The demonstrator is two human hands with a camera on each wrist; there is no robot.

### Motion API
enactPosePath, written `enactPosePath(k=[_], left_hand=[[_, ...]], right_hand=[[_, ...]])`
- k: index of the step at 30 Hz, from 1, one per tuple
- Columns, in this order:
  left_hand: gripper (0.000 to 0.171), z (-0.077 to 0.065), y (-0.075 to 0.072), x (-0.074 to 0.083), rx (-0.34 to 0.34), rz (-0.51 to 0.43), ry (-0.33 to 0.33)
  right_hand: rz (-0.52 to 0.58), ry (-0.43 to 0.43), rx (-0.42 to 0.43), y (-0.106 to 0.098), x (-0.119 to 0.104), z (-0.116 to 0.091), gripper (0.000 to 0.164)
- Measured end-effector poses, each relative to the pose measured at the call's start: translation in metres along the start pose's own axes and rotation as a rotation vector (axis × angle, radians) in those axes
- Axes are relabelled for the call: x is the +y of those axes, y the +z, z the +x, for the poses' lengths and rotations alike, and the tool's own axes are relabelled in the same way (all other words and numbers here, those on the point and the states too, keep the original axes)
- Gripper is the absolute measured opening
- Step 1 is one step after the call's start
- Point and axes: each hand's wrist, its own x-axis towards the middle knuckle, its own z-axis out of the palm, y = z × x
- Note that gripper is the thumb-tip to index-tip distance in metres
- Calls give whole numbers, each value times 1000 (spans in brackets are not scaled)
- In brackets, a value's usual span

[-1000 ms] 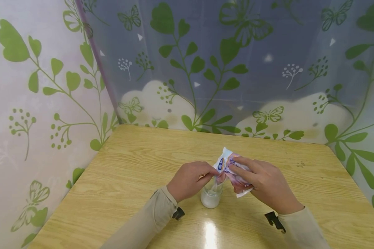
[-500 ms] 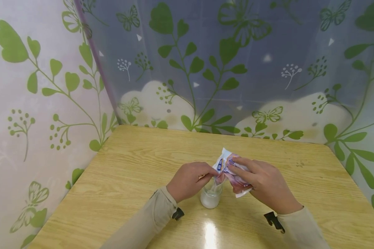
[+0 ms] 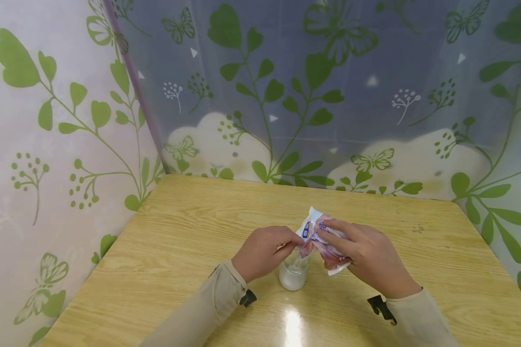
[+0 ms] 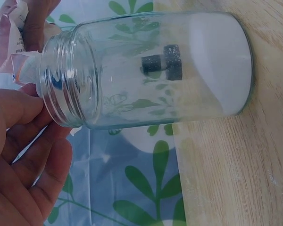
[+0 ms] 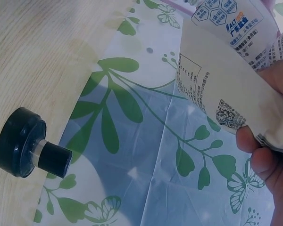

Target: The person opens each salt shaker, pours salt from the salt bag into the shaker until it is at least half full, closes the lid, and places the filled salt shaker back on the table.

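Observation:
A printed pink-and-white plastic bag of salt (image 3: 323,243) is tilted over a clear glass jar (image 3: 293,275), its lower corner at the jar's mouth. My right hand (image 3: 373,253) grips the bag from the right, with fingers spread across its front. At the bag's opening, my left hand (image 3: 265,253) pinches the edge between thumb and finger, close by the rim. In the left wrist view, white salt (image 4: 224,61) lies in a sloping heap at the bottom of the jar. The right wrist view shows the bag's printed back (image 5: 212,70), with the thumb and fingers curled around it.
A black lid-like piece with a narrower top (image 5: 23,143) stands on the wooden table (image 3: 191,207), behind the jar in the left wrist view. Leaf-patterned cloth (image 3: 260,96) encloses the table's back and sides. Black clips (image 3: 382,308) hang at both wrists.

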Motion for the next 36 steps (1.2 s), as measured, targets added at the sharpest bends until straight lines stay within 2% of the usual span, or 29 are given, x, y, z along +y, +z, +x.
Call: enactPosePath(k=[36], left_hand=[[17,0,1,1,2,4,-5]], right_hand=[[-2,9,-19,-1,0,-1,54]])
